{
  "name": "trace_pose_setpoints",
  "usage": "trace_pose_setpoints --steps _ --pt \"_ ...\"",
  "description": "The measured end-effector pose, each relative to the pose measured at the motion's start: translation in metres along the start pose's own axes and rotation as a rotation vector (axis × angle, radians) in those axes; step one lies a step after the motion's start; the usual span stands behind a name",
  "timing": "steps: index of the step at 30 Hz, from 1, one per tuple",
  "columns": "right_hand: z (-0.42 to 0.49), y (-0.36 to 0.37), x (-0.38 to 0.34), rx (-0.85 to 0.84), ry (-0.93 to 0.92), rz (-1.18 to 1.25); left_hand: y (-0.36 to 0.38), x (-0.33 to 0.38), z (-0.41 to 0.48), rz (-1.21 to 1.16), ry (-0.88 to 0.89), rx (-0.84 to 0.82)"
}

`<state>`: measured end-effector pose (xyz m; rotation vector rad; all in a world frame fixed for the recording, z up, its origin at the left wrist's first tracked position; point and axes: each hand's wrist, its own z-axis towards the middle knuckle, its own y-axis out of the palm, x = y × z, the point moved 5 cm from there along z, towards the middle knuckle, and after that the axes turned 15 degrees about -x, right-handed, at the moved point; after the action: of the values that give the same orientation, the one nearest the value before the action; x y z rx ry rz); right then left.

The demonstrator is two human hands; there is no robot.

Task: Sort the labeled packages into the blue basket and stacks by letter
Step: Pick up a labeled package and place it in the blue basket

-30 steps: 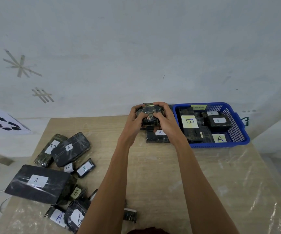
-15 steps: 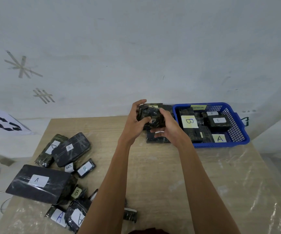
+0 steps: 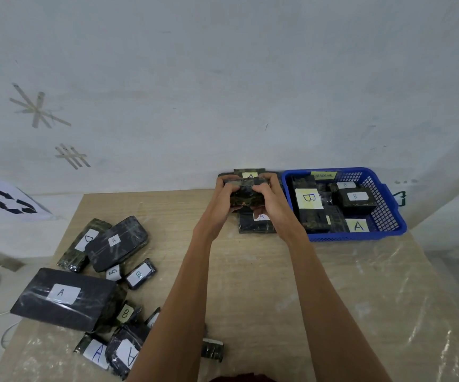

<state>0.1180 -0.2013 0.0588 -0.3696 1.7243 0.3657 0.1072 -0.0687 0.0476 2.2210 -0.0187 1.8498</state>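
Right hand (image 3: 271, 201) regripped: both hands, left hand (image 3: 221, 201) included, now clutch the package (image 3: 246, 194) above the A stack (image 3: 255, 226), beside the blue basket (image 3: 356, 237). Label hidden; next likely turn it, read letter, then place.

I held both arms extended forward, bare forearms converging. My left hand (image 3: 222, 201) and right hand (image 3: 273, 201) faced each other, fingers curled, jointly gripping one dark package (image 3: 246, 196).

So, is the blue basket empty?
No, the blue basket holds several dark packages, such as the B package and the A package.
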Motion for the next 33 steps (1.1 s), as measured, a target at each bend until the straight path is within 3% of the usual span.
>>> trace_pose_setpoints --steps 33 --pt "0.011 0.003 -0.003 0.056 -0.058 -0.075 -0.004 0.001 0.002 0.012 0.088 0.015"
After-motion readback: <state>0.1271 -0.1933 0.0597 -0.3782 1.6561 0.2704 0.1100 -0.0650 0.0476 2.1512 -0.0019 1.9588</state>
